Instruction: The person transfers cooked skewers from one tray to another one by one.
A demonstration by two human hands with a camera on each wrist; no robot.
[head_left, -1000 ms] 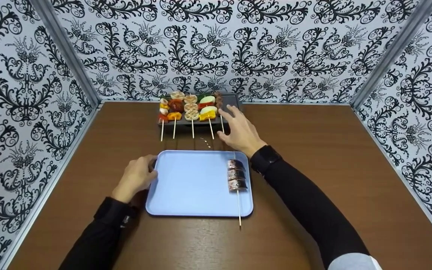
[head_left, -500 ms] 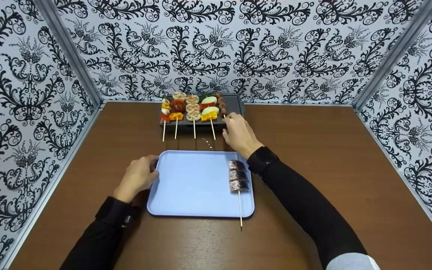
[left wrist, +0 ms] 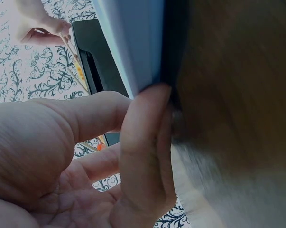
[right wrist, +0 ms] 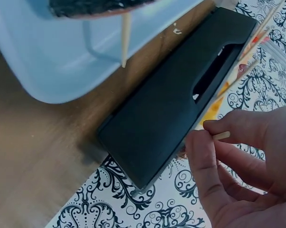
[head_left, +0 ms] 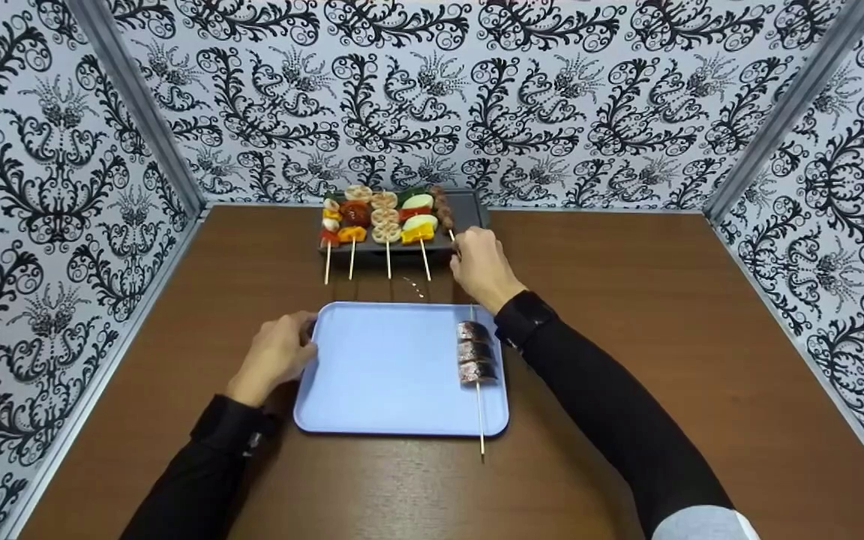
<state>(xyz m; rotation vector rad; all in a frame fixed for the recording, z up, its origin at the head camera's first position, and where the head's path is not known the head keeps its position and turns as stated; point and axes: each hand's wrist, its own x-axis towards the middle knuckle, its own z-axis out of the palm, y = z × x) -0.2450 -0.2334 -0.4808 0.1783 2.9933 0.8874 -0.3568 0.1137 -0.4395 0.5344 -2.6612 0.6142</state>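
My right hand (head_left: 483, 268) pinches the stick end of a brown meat skewer (head_left: 442, 208) between thumb and fingertips; in the right wrist view the stick's tip (right wrist: 221, 136) pokes out past them. The meat still lies at the right of the row on the black grill (head_left: 469, 214). My left hand (head_left: 273, 356) grips the left rim of a light blue tray (head_left: 379, 367), thumb and fingers on its edge in the left wrist view. A fish skewer (head_left: 475, 352) lies along the tray's right side, its stick crossing the front rim.
Several other skewers, among them lotus root slices (head_left: 385, 217) and a vegetable skewer (head_left: 418, 221), lie on the grill with sticks pointing toward me. Small pale marks (head_left: 414, 286) show on the brown table (head_left: 627, 315) between grill and tray. Patterned walls (head_left: 432, 97) enclose the table.
My right hand came down from above the grill with spread fingers and closed on the meat skewer's stick, then shifted slightly right. The left hand stays on the tray.
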